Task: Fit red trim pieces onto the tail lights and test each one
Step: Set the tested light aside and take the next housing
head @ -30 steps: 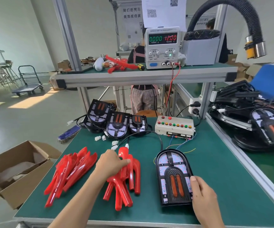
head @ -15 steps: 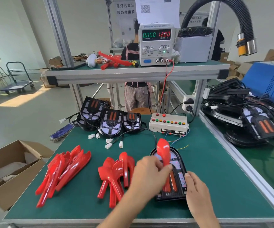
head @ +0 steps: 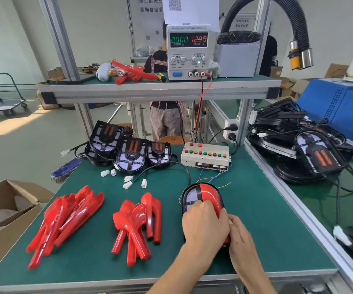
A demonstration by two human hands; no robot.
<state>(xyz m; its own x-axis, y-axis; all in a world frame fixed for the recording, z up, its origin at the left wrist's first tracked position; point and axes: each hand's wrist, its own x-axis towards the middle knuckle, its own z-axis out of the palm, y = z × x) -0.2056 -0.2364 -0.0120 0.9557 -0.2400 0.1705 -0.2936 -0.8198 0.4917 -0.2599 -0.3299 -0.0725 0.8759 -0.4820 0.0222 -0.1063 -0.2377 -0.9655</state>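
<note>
A black tail light (head: pixel 190 197) lies flat on the green mat in front of me, its cable running back to loose white connectors (head: pixel 144 183). A red trim piece (head: pixel 210 196) lies on its right half. My left hand (head: pixel 204 225) covers the light's middle with fingers curled over the trim. My right hand (head: pixel 238 236) grips the light's near right edge beside it. Two piles of red trim pieces lie to the left: a middle pile (head: pixel 138 224) and a far-left pile (head: pixel 65 219). The test box (head: pixel 205 155) with coloured buttons stands behind.
Three more tail lights (head: pixel 129 149) lean at the back of the mat. A power supply (head: pixel 189 52) reading 12.00 sits on the upper shelf. Stacked lights (head: pixel 311 153) fill the right bench. An open cardboard box (head: pixel 3 211) stands at the left. A black hose (head: pixel 298 28) hangs above right.
My left hand lifted one red trim piece from the middle pile, carried it right and laid it onto the tail light. My right hand stayed at the light's near right edge.
</note>
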